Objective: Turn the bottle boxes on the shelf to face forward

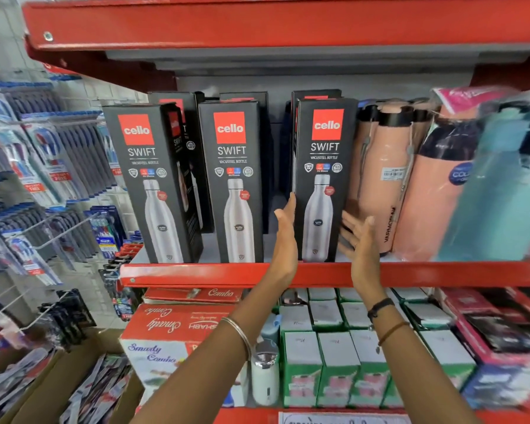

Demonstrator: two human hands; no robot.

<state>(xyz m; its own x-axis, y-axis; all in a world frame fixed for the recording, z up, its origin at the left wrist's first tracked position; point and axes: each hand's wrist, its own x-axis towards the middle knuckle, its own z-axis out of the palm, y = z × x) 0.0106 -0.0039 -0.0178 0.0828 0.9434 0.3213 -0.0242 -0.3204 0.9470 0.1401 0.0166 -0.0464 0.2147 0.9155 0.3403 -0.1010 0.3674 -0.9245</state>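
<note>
Red shelf (196, 275): rear bottle boxes (242, 97) mostly hidden behind front ones.

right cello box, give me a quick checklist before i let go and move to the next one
1. Right cello box front panel faces forward: ok.
2. Box base sits on the red shelf edge, upright: ok.
3. Left hand flat against the box's left side, right hand open by its lower right corner; neither clamps it: ok to release.
4. Clearance from the peach bottle on the right: cannot tell, they look very close.
5. Middle cello box faces forward: ok.
6. Left cello box faces forward: not ok, it is turned slightly and its side panel shows.
</note>
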